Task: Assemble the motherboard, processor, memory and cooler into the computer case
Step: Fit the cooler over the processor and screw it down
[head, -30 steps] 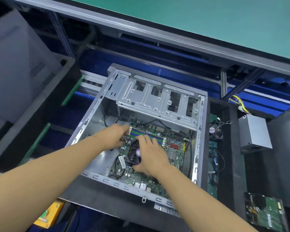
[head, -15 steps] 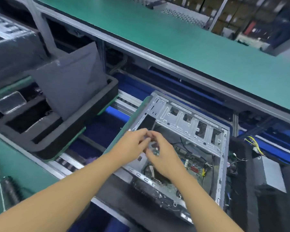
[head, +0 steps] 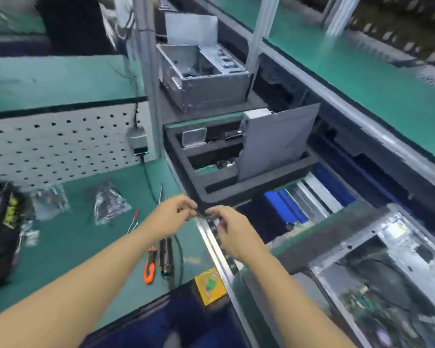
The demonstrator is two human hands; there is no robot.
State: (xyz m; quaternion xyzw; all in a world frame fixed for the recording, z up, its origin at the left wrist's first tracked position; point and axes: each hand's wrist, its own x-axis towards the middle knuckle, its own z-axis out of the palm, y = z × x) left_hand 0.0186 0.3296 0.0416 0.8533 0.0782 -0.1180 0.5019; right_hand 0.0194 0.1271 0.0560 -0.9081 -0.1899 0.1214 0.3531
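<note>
Both hands are raised together over the edge of the green bench (head: pixel 68 237). The left hand (head: pixel 172 217) and the right hand (head: pixel 226 223) have their fingers curled inward, fingertips nearly meeting; something small and dark seems pinched between them, but motion blur prevents telling what it is or which hand grips it. The computer case (head: pixel 377 259) lies open at lower right, with the motherboard (head: pixel 357 297) visible inside it, well apart from the hands. On the bench below the left forearm lie an orange-handled tool (head: pixel 150 267) and a dark screwdriver (head: pixel 166 257), side by side. A yellow box (head: pixel 210 285) sits at the bench edge. Clear plastic bags (head: pixel 109 204) rest further left. Beyond the hands, a black foam tray (head: pixel 236 189) holds an upright grey panel (head: pixel 274 146).
</note>
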